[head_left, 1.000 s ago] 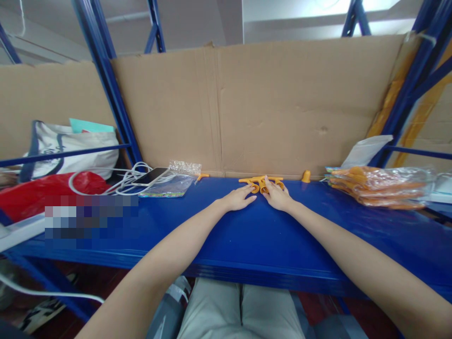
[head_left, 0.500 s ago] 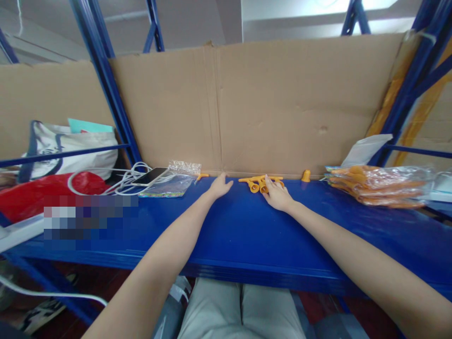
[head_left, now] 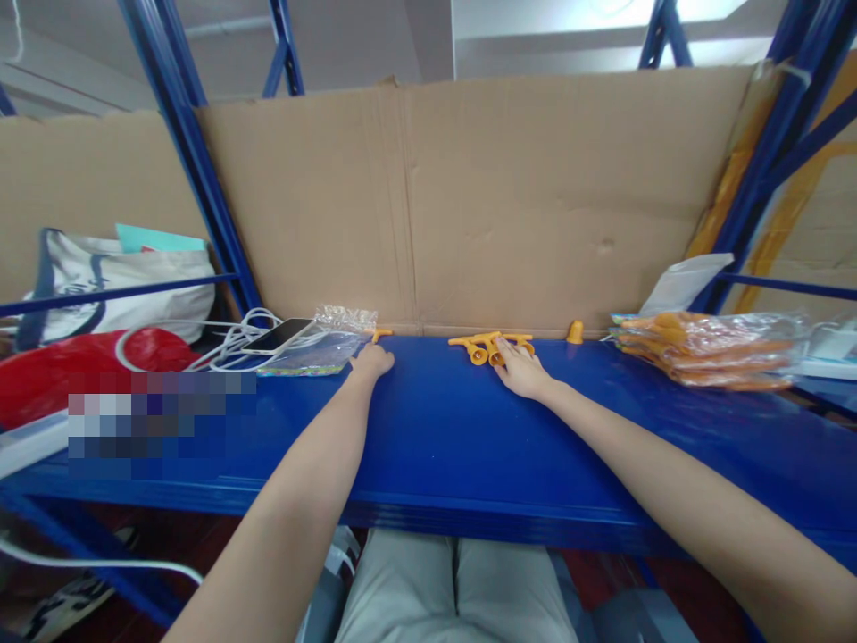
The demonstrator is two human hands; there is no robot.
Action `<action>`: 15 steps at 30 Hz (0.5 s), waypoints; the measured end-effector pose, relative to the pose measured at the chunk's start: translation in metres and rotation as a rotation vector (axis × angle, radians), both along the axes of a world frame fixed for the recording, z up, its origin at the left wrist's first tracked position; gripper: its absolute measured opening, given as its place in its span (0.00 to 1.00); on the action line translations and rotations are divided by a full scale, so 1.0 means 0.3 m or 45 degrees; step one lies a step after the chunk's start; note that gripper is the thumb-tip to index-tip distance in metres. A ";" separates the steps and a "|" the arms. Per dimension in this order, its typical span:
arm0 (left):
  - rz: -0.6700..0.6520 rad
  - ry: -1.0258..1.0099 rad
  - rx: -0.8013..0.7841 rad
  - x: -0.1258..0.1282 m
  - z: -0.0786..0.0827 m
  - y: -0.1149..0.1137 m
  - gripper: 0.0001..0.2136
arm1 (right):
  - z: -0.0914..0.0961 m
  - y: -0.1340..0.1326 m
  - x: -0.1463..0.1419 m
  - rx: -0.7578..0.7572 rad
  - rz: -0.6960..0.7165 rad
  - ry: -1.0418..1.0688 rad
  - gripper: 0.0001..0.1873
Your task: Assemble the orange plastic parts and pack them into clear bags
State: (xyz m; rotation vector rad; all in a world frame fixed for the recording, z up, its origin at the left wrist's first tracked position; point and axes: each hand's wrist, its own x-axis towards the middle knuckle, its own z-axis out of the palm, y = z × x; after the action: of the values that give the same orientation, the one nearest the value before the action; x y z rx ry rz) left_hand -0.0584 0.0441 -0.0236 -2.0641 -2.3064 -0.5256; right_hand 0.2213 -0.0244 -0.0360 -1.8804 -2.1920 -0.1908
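Observation:
My left hand (head_left: 373,359) is low over the tabletop by a small orange-handled tool (head_left: 382,333). Its fingers look apart, and they hide the tool's thin shank; whether they touch it I cannot tell. My right hand (head_left: 523,370) rests with fingers stretched over a group of orange plastic pieces (head_left: 478,354), which have slim stems and round cup-like ends. Part of the group lies under those fingers. A lone orange cap-shaped piece (head_left: 575,332) stands upright farther right, against the cardboard.
A tall cardboard sheet (head_left: 509,196) backs the blue tabletop (head_left: 442,438). On the left lie a phone (head_left: 279,334), white cables (head_left: 231,348), a clear plastic bag (head_left: 312,357) and a red bag (head_left: 157,350). Bagged orange parts (head_left: 710,348) sit at the right.
My left hand has moved left from the middle to the orange-handled tool, covering its shank. My right hand stays on the orange pieces. The view has shifted slightly.

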 end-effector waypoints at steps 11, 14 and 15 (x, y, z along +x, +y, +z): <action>-0.412 0.468 -0.042 0.143 0.007 -0.017 0.20 | -0.005 0.012 0.005 0.000 0.021 0.021 0.32; -0.510 0.485 -0.010 0.161 0.003 -0.024 0.19 | -0.008 0.016 0.007 0.001 0.019 0.025 0.32; -0.556 0.494 0.009 0.166 0.002 -0.026 0.19 | -0.008 0.016 0.007 -0.003 0.016 0.028 0.32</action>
State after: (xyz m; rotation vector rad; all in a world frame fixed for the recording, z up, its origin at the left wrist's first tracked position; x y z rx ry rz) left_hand -0.0087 0.0362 -0.0230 -2.4121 -1.6513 -0.1098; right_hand 0.2233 -0.0196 -0.0385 -1.8607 -2.1896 -0.1648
